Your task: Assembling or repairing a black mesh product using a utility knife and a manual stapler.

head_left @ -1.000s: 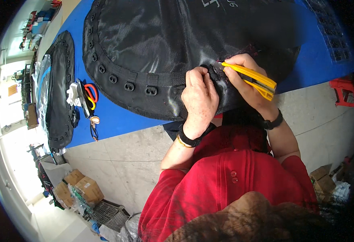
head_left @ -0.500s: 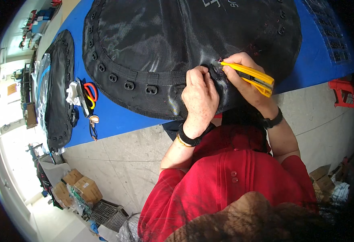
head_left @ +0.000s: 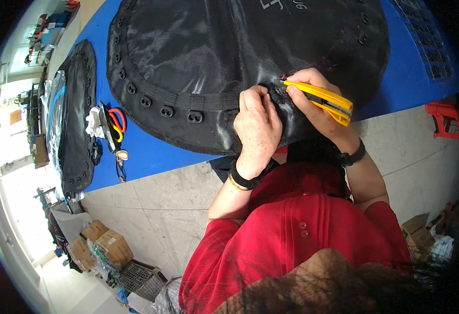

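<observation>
Fabric point(head_left: 187, 57), black and ring-edged, is pinched by the left hand point(head_left: 259, 123) while the right hand point(head_left: 324, 119) grips a yellow cutter point(head_left: 328, 94) whose blade point(head_left: 279, 82) stays nearly put, suggesting work lingers there, all across the blue table point(head_left: 151, 157).

Red stool point(head_left: 436, 109), cardboard boxes point(head_left: 115, 247), wire basket point(head_left: 138, 278) — beside them

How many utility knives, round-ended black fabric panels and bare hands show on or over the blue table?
Yellow utility knife: 1
Black panels: 2 (near panel, far-left panel)
Hands: 2 (left hand, right hand)
Total: 5
</observation>
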Motion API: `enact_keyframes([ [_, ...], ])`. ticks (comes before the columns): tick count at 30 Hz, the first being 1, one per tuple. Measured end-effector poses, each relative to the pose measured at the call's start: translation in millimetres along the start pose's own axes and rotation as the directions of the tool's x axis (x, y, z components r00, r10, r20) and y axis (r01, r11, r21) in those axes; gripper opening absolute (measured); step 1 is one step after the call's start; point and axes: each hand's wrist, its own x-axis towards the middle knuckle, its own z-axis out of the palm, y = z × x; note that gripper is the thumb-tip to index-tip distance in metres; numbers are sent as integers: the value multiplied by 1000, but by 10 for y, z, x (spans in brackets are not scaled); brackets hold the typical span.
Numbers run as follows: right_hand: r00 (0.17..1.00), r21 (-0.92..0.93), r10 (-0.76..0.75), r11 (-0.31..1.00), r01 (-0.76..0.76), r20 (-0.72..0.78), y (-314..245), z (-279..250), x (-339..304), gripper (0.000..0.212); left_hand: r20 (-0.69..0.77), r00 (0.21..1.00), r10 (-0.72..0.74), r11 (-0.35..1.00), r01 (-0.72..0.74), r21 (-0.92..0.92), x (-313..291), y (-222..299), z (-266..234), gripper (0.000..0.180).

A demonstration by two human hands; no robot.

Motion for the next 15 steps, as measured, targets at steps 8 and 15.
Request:
enact_keyframes([
  [8,1000,-22,-13,1000,13,-23,-14,2,6,13,-2,1000,-6,1000,6,-4,11,5,0,16],
  [15,1000,-38,-9,999,9,-1,-16,-16,-16,10,-5,1000,-15,1000,14,-22,-5,-7,17,15],
])
